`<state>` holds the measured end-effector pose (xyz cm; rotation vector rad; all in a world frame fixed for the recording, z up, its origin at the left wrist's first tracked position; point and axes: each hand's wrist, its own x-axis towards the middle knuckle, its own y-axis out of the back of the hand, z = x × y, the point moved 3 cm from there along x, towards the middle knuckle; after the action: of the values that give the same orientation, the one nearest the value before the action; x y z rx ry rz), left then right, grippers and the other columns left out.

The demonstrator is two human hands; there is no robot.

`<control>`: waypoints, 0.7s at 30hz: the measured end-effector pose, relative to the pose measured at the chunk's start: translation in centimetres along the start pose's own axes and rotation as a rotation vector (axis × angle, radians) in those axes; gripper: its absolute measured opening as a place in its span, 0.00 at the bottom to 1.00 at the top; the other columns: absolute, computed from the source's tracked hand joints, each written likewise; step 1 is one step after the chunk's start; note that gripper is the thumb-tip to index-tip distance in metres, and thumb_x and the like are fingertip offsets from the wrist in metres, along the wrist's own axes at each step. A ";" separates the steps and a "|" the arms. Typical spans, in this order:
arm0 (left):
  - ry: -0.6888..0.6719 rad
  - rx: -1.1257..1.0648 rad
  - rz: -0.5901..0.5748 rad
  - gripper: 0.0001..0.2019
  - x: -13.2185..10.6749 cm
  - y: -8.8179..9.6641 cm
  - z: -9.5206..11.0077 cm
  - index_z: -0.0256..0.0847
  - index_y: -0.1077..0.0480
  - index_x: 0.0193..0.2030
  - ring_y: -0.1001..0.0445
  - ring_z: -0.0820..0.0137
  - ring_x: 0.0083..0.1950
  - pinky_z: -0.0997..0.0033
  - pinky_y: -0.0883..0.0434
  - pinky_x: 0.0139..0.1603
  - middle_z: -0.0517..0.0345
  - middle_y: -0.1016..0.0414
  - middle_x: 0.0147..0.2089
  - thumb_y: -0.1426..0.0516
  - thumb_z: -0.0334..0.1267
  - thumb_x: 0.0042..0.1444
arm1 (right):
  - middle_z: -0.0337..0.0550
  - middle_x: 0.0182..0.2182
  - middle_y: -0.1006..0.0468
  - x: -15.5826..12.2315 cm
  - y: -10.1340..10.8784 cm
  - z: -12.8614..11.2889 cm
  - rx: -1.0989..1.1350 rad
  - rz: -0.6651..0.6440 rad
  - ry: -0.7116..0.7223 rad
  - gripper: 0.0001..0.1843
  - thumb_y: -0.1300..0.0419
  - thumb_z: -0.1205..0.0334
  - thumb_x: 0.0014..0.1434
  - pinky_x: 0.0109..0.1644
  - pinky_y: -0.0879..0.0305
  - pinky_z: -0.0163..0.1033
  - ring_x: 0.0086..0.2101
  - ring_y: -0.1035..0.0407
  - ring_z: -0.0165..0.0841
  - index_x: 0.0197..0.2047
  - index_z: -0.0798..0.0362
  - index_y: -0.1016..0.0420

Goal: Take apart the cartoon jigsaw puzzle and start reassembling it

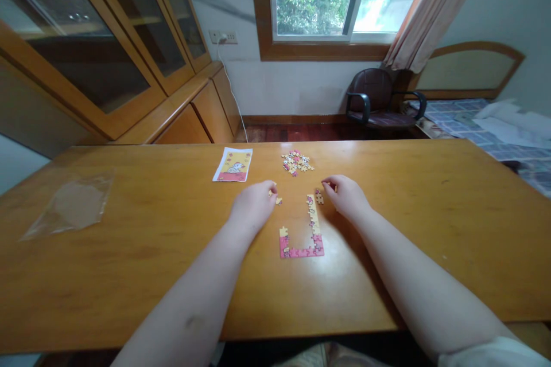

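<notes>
A partly joined jigsaw frame (310, 236), pink along the bottom and yellow up its right side, lies on the wooden table (172, 252). My left hand (253, 204) rests knuckles-up to the frame's upper left, fingers curled round a small yellow piece (272, 190). Another loose piece (279, 201) lies just beside it. My right hand (346, 195) sits at the frame's upper right, fingers pinched on a small piece (332, 186), with a loose piece (319, 196) near its fingertips. A pile of loose pieces (296, 161) lies beyond both hands.
A picture card (233, 164) lies left of the pile. A clear plastic bag (71, 204) sits near the table's left edge. Beyond the table are wooden cabinets (129, 63), a dark office chair (379, 100) and a bed (495, 126).
</notes>
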<state>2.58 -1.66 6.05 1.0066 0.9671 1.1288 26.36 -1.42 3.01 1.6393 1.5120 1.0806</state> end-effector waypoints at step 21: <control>-0.219 -0.012 -0.152 0.12 2.5 -2.6 -1.4 0.51 0.24 0.44 0.25 0.65 0.46 0.72 0.31 0.44 0.58 0.21 0.46 0.45 0.42 0.55 | 0.42 0.32 0.22 0.7 -0.7 1.5 0.043 -0.099 -0.030 0.14 0.47 0.58 0.60 0.38 0.37 0.34 0.31 0.28 0.31 0.43 0.51 0.22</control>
<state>2.28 0.60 2.93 1.0066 0.8450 0.8778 27.41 -0.53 1.86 1.5855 1.5894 0.9722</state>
